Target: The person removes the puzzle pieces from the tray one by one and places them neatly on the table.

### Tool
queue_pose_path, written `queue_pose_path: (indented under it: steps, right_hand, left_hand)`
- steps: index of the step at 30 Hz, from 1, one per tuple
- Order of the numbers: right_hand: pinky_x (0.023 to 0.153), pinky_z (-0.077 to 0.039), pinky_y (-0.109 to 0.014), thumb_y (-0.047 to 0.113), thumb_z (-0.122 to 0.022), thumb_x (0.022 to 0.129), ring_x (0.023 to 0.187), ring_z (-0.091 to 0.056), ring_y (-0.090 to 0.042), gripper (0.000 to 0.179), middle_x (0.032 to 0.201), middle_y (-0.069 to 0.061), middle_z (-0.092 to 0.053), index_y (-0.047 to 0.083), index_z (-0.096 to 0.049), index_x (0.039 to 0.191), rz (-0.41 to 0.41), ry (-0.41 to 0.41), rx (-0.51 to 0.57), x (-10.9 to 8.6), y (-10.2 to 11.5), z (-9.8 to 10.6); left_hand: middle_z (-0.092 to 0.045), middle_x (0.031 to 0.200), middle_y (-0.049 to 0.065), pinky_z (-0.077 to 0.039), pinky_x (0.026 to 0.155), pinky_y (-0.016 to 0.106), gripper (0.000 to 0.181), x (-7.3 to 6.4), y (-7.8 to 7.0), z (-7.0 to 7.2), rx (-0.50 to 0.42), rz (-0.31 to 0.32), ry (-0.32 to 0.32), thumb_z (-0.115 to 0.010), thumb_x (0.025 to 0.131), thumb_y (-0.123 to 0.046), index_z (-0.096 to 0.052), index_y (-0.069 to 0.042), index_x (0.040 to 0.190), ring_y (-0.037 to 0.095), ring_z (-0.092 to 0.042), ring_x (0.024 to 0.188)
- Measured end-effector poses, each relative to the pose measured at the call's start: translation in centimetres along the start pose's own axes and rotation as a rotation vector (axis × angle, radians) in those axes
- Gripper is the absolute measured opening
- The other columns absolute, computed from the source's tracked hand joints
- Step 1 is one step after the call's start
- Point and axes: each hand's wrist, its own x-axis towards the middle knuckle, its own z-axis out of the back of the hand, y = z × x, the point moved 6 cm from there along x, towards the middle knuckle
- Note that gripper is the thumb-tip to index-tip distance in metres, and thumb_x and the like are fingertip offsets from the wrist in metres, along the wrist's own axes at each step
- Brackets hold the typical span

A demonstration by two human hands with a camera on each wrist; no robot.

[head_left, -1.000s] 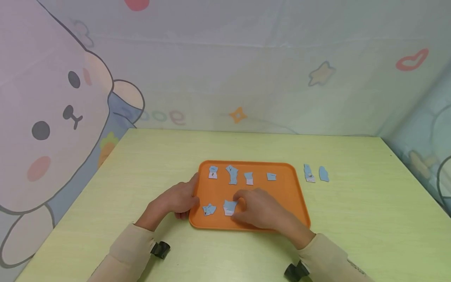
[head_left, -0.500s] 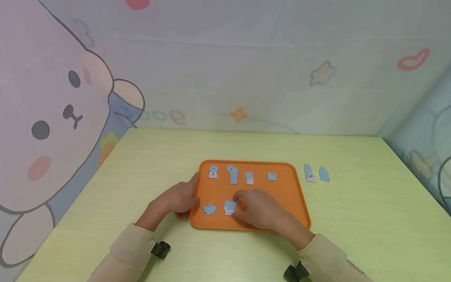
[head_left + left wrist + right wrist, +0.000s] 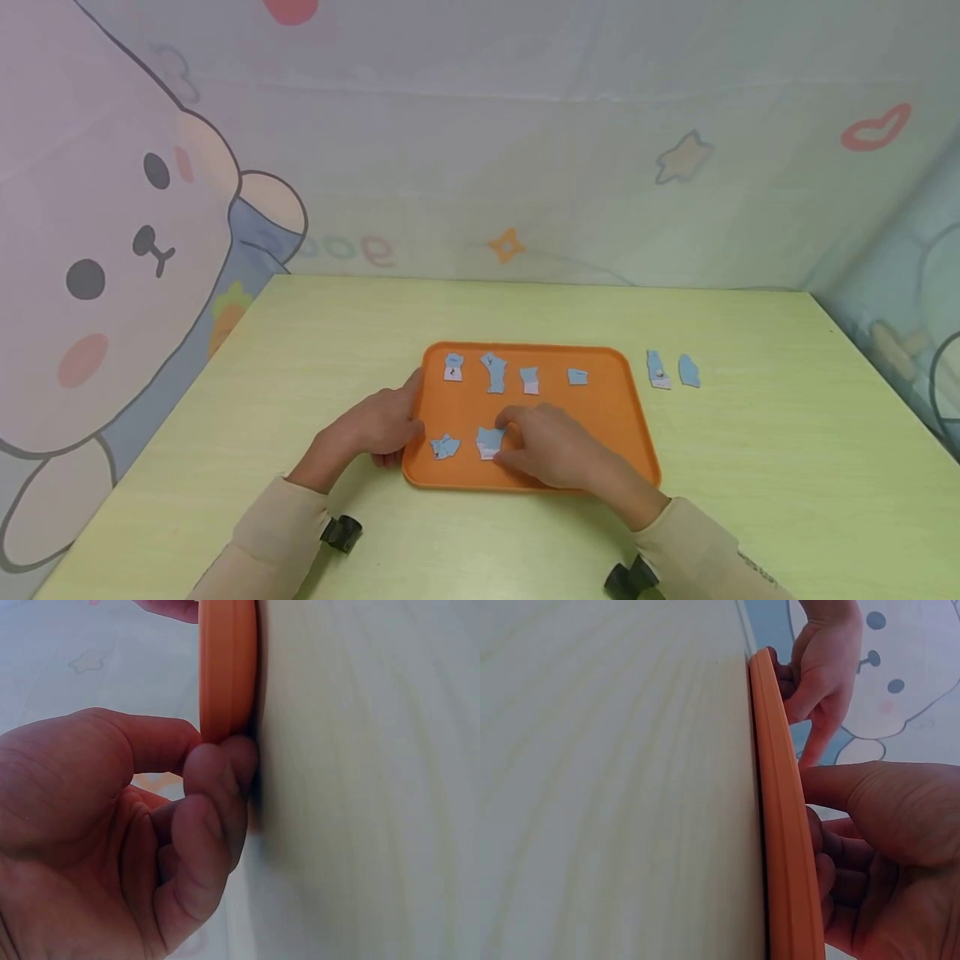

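In the head view an orange tray [image 3: 457, 409] lies on the table with several light-blue puzzle pieces on it. My left hand [image 3: 384, 423] holds the tray's left rim. The left wrist view shows the thumb of that left hand [image 3: 97, 802] at the edge of the tray [image 3: 227, 667] and the other fingers curled low beside it. Over the front half of the tray, my right hand [image 3: 555, 446] pinches a blue-and-white puzzle piece [image 3: 489, 442] between thumb and forefinger, low on the surface. The right wrist view hides this piece behind the tray wall [image 3: 780, 802].
Left of the pinched piece lies a jagged blue piece [image 3: 446, 447]. Along the tray's back runs a row of several pieces, among them a tall one [image 3: 495, 372] and a small one [image 3: 577, 377]. Two pieces, one long [image 3: 657, 369] and one rounded [image 3: 689, 371], lie on the table [image 3: 772, 433] to the right.
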Motion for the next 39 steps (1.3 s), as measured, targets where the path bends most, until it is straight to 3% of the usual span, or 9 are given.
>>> queue_pose_path:
  steps: [8, 15, 23, 30, 39]
  right_hand:
    - [0.055, -0.037, -0.026, 0.034, -0.069, 0.084, 0.058, -0.044, -0.009, 0.040, 0.054, 0.009, -0.046, 0.011, -0.062, 0.117, 0.012, 0.000, 0.010, 0.0, -0.3, 0.1]
    - [0.060, -0.039, -0.026, 0.034, -0.070, 0.083, 0.061, -0.046, -0.009, 0.041, 0.056, 0.010, -0.048, 0.012, -0.062, 0.116, 0.005, 0.005, 0.019, -0.1, -0.6, 0.3]
    - [0.062, -0.041, -0.026, 0.032, -0.069, 0.083, 0.061, -0.047, -0.008, 0.040, 0.057, 0.010, -0.049, 0.011, -0.062, 0.117, 0.004, 0.003, 0.046, -0.2, -0.9, 0.8]
    - [0.051, -0.036, -0.025, 0.033, -0.070, 0.083, 0.049, -0.042, -0.007, 0.039, 0.051, 0.010, -0.045, 0.014, -0.061, 0.116, -0.021, -0.006, 0.065, -0.5, -1.5, 1.4]
    - [0.053, -0.037, -0.026, 0.034, -0.072, 0.081, 0.052, -0.044, -0.008, 0.038, 0.053, 0.009, -0.045, 0.018, -0.063, 0.114, -0.060, -0.007, 0.074, -0.9, -2.6, 2.1]
  left_hand:
    - [-0.056, 0.053, 0.008, -0.044, 0.038, 0.031, 0.057, -0.1, -0.1, 0.0, 0.001, -0.001, -0.004, -0.046, 0.087, -0.007, -0.022, -0.005, 0.139, 0.020, -0.051, 0.039]
    - [-0.057, 0.051, 0.007, -0.044, 0.038, 0.030, 0.070, -0.1, 0.1, 0.0, 0.009, 0.011, -0.014, -0.045, 0.087, -0.007, -0.012, -0.006, 0.149, 0.018, -0.051, 0.038]
    - [-0.057, 0.052, 0.008, -0.045, 0.038, 0.030, 0.072, 0.0, 0.1, 0.0, 0.011, 0.014, -0.015, -0.046, 0.087, -0.008, -0.010, -0.007, 0.150, 0.018, -0.052, 0.039]
    - [-0.057, 0.053, 0.007, -0.045, 0.039, 0.031, 0.075, 0.0, 0.1, -0.1, 0.019, 0.019, -0.014, -0.046, 0.088, -0.009, -0.006, -0.007, 0.152, 0.018, -0.052, 0.039]
    - [-0.056, 0.053, 0.008, -0.045, 0.039, 0.031, 0.068, 0.1, 0.1, -0.1, -0.007, 0.016, -0.002, -0.045, 0.087, -0.006, -0.014, -0.008, 0.147, 0.019, -0.052, 0.039]
